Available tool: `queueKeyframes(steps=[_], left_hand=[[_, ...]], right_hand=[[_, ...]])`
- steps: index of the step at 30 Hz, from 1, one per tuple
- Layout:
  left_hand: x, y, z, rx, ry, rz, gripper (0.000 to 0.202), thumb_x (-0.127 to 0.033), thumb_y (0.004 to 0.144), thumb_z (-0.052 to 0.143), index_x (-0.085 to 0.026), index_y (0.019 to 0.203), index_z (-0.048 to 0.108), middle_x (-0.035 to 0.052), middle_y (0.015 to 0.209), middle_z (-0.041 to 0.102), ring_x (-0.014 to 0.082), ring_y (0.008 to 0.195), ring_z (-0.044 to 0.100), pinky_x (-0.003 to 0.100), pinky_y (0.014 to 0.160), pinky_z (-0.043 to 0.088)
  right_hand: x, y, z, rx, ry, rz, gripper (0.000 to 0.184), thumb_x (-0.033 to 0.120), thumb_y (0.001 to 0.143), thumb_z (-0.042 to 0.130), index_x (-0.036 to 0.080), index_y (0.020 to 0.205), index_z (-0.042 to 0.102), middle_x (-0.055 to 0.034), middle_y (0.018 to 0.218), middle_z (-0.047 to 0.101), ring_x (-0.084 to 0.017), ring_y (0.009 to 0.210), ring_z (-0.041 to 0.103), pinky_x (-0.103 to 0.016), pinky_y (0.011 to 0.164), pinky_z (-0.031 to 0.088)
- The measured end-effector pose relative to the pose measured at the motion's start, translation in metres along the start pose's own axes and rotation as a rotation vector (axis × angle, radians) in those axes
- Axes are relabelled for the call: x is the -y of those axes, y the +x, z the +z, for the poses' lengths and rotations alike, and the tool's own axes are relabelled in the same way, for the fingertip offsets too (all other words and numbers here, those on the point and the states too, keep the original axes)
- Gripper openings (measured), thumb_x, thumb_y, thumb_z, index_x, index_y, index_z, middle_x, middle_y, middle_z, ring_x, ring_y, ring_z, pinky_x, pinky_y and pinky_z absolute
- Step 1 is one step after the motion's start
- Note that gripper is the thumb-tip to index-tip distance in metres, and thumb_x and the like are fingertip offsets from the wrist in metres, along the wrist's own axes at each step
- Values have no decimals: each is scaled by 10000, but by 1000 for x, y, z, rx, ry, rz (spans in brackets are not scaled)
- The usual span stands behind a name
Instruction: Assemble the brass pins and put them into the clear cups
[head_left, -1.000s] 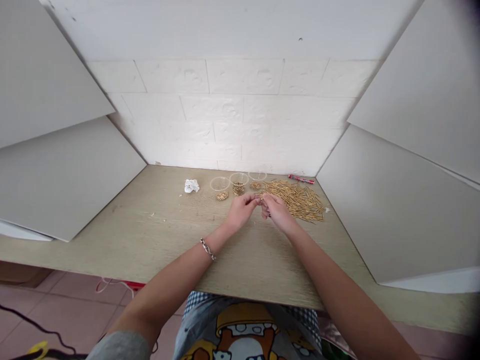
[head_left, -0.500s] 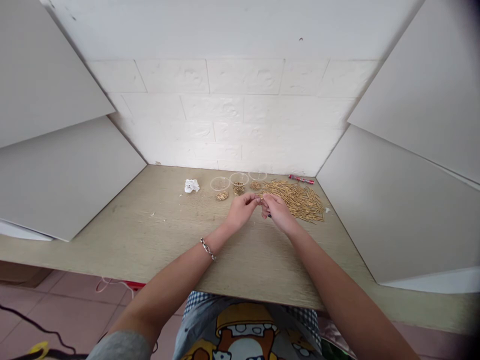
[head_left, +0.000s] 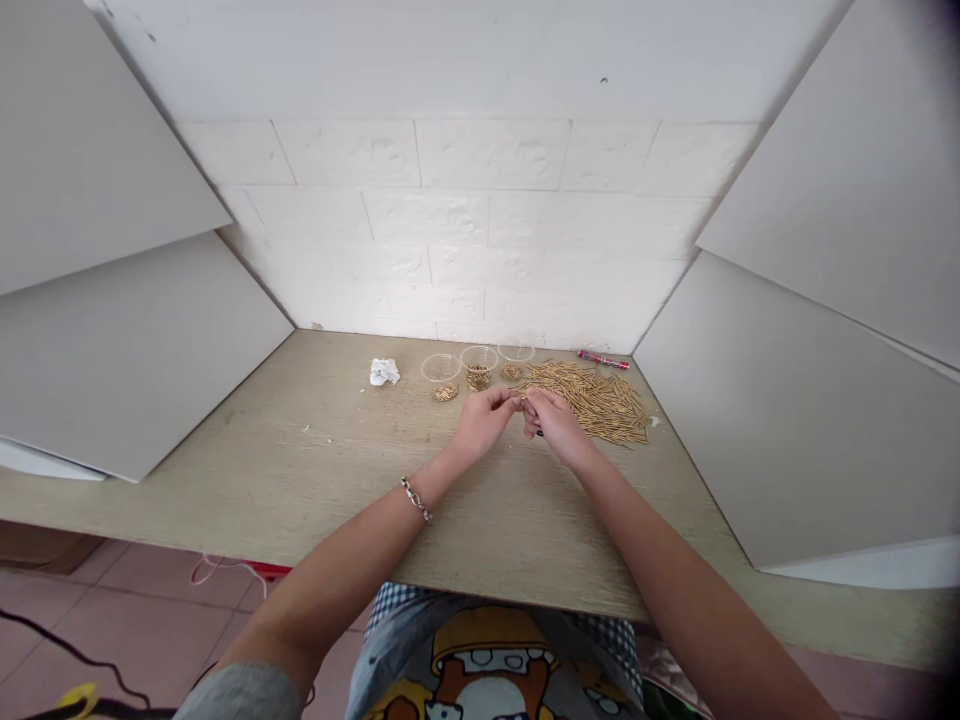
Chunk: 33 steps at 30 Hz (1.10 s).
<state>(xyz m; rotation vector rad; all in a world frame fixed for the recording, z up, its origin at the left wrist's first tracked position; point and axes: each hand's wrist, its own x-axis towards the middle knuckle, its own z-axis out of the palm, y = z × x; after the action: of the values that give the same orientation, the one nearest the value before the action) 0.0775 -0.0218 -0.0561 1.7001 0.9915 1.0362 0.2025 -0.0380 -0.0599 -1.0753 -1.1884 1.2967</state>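
Note:
My left hand (head_left: 484,420) and my right hand (head_left: 555,425) meet above the wooden table top (head_left: 322,470), fingertips pinched together around a tiny gold piece (head_left: 523,398) whose exact form is too small to tell. Just beyond my right hand lies a loose heap of thin gold pins (head_left: 592,402). Farther left stand several clear plastic cups, with gold pieces in the near-left cup (head_left: 441,368), the middle cup (head_left: 478,358) and the right cup (head_left: 516,352). A metal bracelet (head_left: 416,499) circles my left wrist.
A crumpled white tissue (head_left: 384,372) lies left of the cups, and a red marker (head_left: 603,359) lies against the back wall. White panels (head_left: 112,360) flank the table, and a white brick-patterned wall (head_left: 465,240) stands behind it. Tiled floor and a dark cable show below the front edge.

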Motion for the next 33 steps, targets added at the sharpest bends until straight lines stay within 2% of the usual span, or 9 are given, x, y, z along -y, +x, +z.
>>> queueKeyframes(steps=[13,24,30,33], left_hand=[[-3,0,0,-55,80,-66,193,-229,752,496,-125,677,640,38,719,662,123,671,581,237,665,446],[-1,1,0,-38,148,-32,198,-201,769,472,-127,685,636,33,729,667,119,680,588,226,662,447],[1,1,-1,-29,194,-23,203,-198,774,459,-130,683,627,23,715,660,115,671,580,217,646,439],[1,1,-2,-21,214,-13,203,-197,776,454,-133,678,619,21,715,657,115,675,579,216,648,439]], right_hand=[[-15,5,-9,-54,-314,-104,315,444,800,384,203,598,402,48,488,350,-88,421,351,-233,407,312],[-14,4,-8,-40,-299,-85,303,423,809,367,201,609,416,48,485,349,-92,412,351,-240,408,310],[-14,3,-8,-55,-367,-146,301,404,809,370,195,598,422,45,493,349,-92,448,354,-235,441,322],[-13,3,-7,-41,-332,-118,299,414,805,370,197,608,427,49,488,339,-90,432,350,-237,430,326]])
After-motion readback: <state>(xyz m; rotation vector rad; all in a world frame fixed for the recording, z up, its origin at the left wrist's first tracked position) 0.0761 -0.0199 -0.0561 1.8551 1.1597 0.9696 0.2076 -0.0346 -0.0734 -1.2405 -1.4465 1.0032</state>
